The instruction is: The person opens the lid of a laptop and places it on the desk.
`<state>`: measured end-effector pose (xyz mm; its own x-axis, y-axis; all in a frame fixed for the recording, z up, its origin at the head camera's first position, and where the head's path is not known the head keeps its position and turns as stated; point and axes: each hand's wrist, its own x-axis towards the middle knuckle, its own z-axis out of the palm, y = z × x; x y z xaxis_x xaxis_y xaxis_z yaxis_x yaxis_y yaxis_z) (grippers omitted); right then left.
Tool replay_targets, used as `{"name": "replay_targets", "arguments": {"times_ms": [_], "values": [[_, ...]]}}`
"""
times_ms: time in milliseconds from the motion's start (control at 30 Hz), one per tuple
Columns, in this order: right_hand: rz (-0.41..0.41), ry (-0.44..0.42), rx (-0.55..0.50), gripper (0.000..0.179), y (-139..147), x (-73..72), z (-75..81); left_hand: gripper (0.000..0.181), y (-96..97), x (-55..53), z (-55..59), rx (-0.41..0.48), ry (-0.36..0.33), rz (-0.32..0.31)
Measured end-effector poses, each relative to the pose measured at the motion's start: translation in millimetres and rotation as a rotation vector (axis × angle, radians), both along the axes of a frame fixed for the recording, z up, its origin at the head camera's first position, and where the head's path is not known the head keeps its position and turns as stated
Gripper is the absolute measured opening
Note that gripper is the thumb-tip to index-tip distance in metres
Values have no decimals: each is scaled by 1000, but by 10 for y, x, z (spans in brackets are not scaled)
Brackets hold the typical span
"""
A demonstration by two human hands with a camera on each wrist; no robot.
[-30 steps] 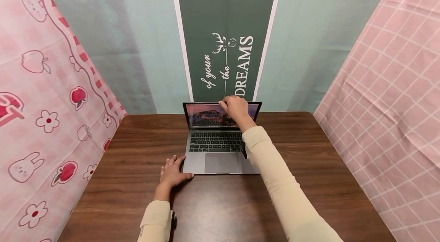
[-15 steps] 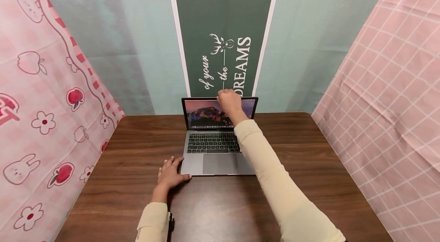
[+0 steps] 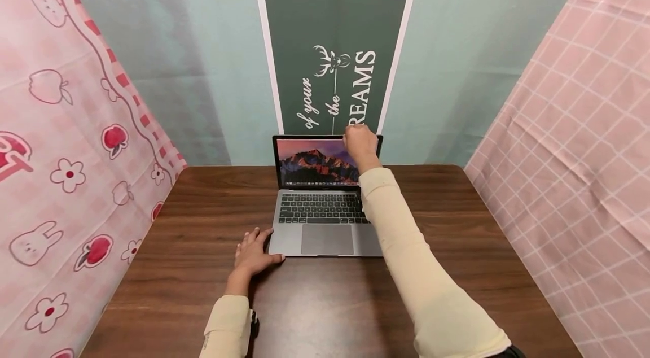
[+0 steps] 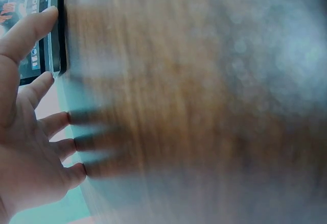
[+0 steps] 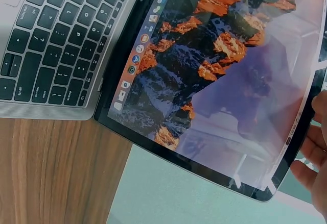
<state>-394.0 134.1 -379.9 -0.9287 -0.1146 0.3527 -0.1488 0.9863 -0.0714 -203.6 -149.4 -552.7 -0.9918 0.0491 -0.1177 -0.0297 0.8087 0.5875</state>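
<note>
A grey laptop (image 3: 285, 240) stands opened on the brown wooden table, its lit screen (image 3: 310, 163) showing a mountain picture. My right hand (image 3: 361, 144) is at the right part of the lid's top edge. In the right wrist view its fingertips (image 5: 305, 174) hold that edge near the corner, partly cut off by the frame. My left hand (image 3: 252, 252) rests at the front left corner of the base. Its fingers are spread; the thumb touches the front edge and the index finger the left side, as the left wrist view (image 4: 30, 32) also partly shows.
The wooden table (image 3: 203, 205) extends around the laptop. Behind it hangs a pale green cloth (image 3: 203, 92) with a dark lettered band (image 3: 335, 8). Pink patterned cloth (image 3: 86, 177) hangs on the left, and pink checked cloth (image 3: 558, 177) on the right.
The laptop's lid has tilted further back, and its picture shows more fully. My right hand has risen with the lid and shifted right along its top edge. The left hand stays at the corner.
</note>
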Motion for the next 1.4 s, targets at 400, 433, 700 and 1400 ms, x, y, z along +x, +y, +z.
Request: {"name": "replay_targets", "arguments": {"times_ms": [400,433,700,1400], "values": [[13,0,7,22,48,-2,-1,77,2,-27,8,-13,19,-14],[16,10,-3,21,64,11,-12,77,12,-28,-1,-14,19,-16],[85,78,-7,19,188,153,-71,77,42,-46,14,-25,24,-18],[190,301,-64,18,207,481,-303,73,20,67,100,2,27,-24]]}}
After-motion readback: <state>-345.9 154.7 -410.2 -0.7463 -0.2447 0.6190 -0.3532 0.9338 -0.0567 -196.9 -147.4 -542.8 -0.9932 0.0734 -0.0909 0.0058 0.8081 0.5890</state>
